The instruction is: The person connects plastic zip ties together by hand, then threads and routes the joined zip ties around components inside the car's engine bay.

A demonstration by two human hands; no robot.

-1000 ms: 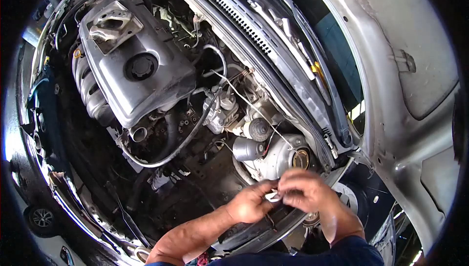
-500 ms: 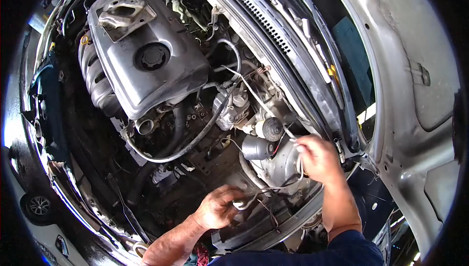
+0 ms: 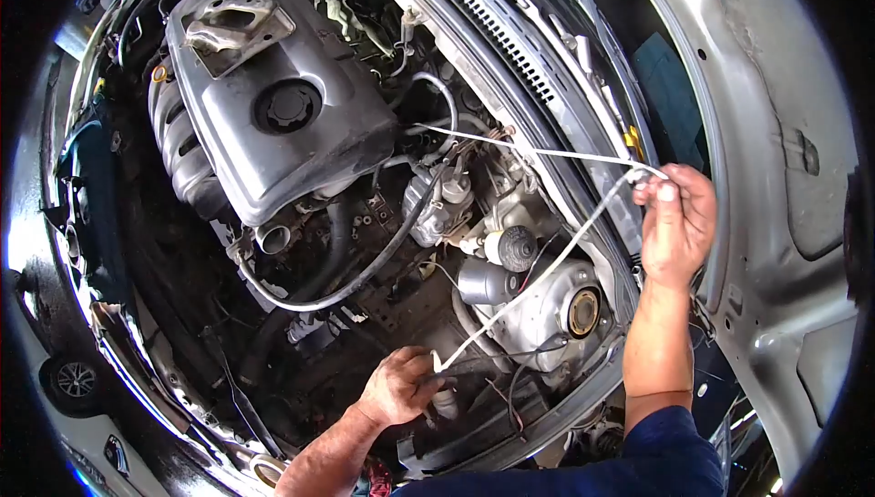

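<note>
A white cord (image 3: 538, 276) stretches over the engine bay between the person's two hands. The left hand (image 3: 398, 388), low over the near part of the bay, has its fingers curled round one stretch of the cord. The right hand (image 3: 676, 223), raised at the far side near the slotted cowl (image 3: 492, 27), pinches the cord between thumb and fingers. From there a second length runs back over the cowl's edge toward the grey engine cover (image 3: 283, 114), on which a metal bracket (image 3: 239, 23) lies beside a black round cap (image 3: 289, 107). The straight span between the hands passes above a dark grey cylinder (image 3: 488, 281) and the rounded metal strut tower (image 3: 547, 328).
</note>
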